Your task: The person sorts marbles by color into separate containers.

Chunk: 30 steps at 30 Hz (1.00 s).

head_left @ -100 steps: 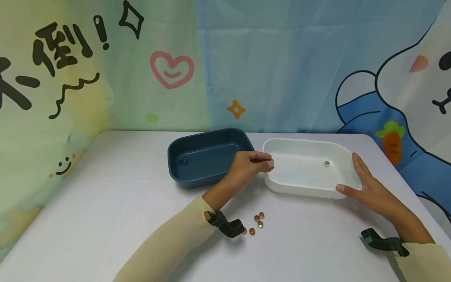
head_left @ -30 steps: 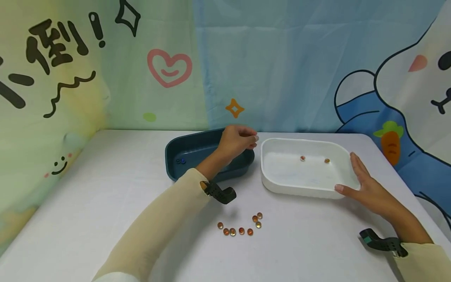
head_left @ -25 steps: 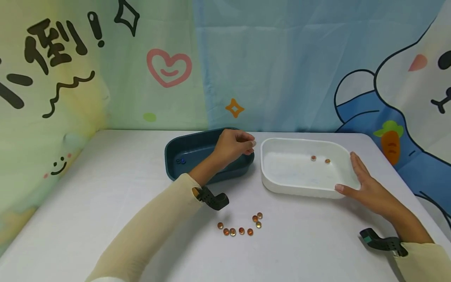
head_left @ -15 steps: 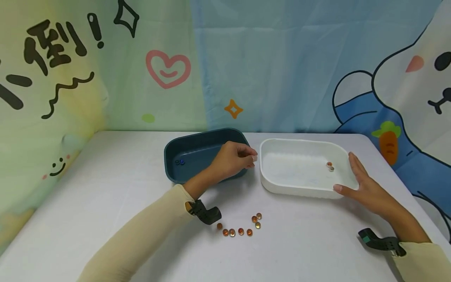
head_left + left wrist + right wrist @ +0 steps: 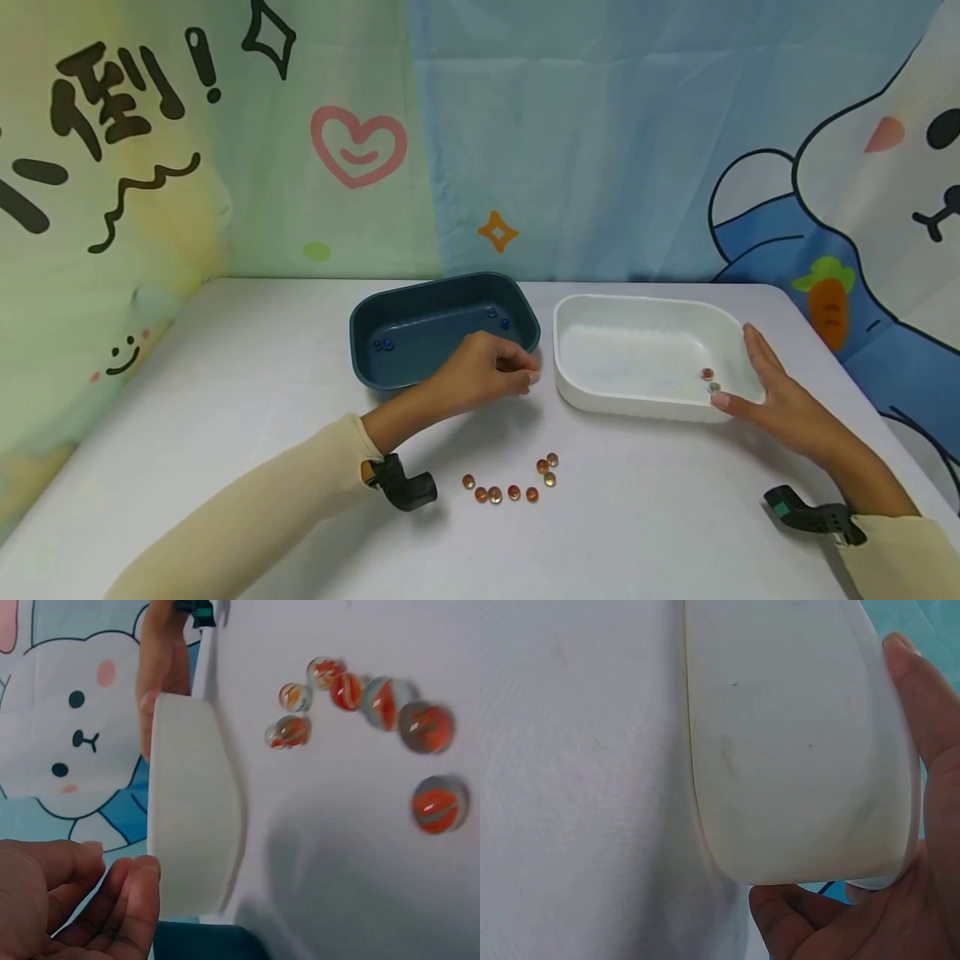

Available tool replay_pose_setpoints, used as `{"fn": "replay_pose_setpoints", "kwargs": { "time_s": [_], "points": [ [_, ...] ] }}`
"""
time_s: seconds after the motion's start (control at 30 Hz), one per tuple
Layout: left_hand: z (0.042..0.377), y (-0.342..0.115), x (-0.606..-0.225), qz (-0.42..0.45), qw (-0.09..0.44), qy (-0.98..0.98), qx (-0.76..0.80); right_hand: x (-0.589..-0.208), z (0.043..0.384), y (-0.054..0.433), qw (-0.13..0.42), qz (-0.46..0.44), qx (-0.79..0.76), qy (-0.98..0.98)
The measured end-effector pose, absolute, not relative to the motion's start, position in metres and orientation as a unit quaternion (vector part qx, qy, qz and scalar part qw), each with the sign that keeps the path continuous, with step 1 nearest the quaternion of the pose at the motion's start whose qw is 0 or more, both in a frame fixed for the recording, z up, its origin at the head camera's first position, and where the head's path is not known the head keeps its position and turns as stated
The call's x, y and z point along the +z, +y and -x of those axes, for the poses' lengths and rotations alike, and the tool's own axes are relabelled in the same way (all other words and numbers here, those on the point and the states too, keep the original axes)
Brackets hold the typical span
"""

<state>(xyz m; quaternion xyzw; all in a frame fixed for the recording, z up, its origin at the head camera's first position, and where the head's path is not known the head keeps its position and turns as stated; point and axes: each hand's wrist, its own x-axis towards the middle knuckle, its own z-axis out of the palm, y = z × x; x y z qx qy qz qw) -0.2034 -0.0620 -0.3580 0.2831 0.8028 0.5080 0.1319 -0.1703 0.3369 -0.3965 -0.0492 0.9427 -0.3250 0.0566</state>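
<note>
A white table (image 5: 637, 517) is carrying orange-swirled glass marbles (image 5: 513, 492), an oblong teal tray (image 5: 427, 333) at their eleven o'clock, an oblong white tray (image 5: 622, 354) at two.

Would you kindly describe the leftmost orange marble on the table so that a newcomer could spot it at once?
On the white table, in front of the dark tray, loose marbles form a rough curve. The leftmost orange marble ends that curve on the left in the head view. A gap in the left-wrist view sets it off, while the others bunch closer.

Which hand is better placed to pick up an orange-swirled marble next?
Probably the left hand: it looks empty and hovers nearer the orange-swirled marbles, while the right hand grips the white tray.
</note>
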Motion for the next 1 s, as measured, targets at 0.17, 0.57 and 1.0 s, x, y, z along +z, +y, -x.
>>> {"fn": "replay_pose_setpoints", "kwargs": {
  "time_s": [0.17, 0.57, 1.0],
  "points": [
    [0.195, -0.065, -0.359, -0.283, 0.141, 0.804, 0.503, -0.396, 0.171, 0.338, 0.049, 0.051, -0.325, 0.943],
    [0.17, -0.078, -0.359, -0.282, 0.155, 0.801, 0.506, -0.398, 0.168, 0.34, 0.054, 0.051, -0.332, 0.94],
    [0.148, -0.109, -0.373, -0.274, 0.118, 0.834, 0.465, -0.399, 0.168, 0.339, 0.058, 0.05, -0.34, 0.937]
  ]
}}
